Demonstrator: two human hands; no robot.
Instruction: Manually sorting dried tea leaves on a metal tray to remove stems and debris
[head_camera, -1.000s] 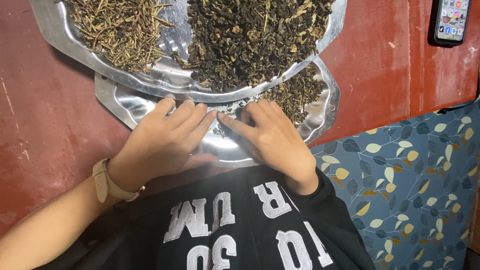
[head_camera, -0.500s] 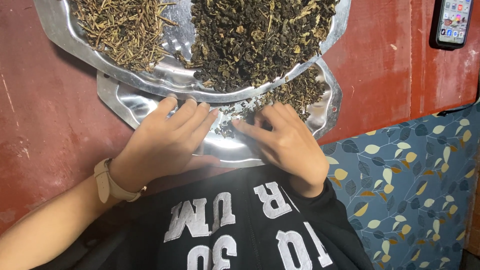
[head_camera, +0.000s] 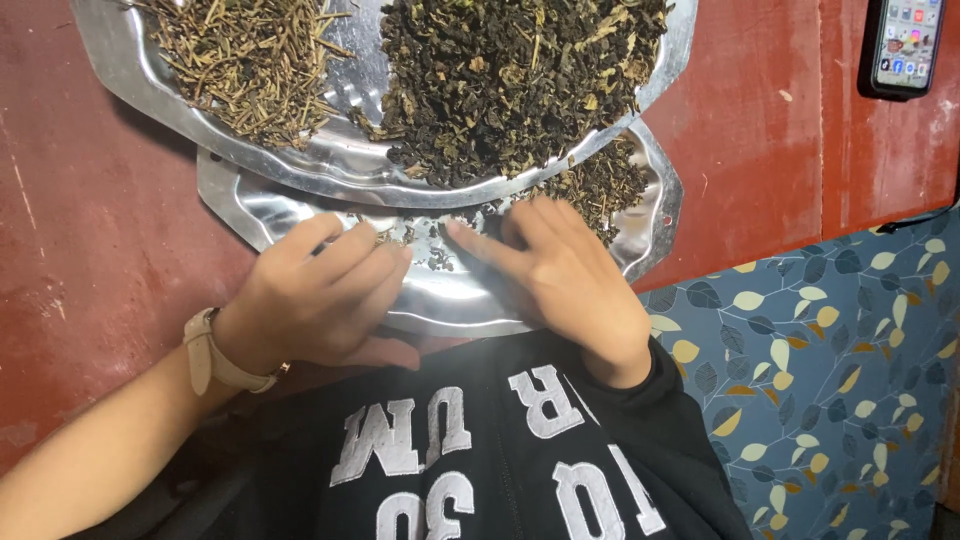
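Upper tray (head_camera: 150, 80) & phone (head_camera: 905, 45) cut off at top edge; lower tray (head_camera: 655, 215) mostly covered.

Two trays of thin, bright metal, upper (head_camera: 150, 90) and lower (head_camera: 650, 215), both smooth and mirror-glossy, dimpled at the rims. Dry, matt, crumbly dark leaves (head_camera: 510, 80) and straw-like, rough twigs (head_camera: 250, 60) heaped on top. Painted red floor (head_camera: 90, 250), matt, scuffed and chalky in patches. Soft printed cloth (head_camera: 820, 360), matt. Glossy glass-fronted phone (head_camera: 905, 45). Smooth beige watch strap (head_camera: 200, 350).
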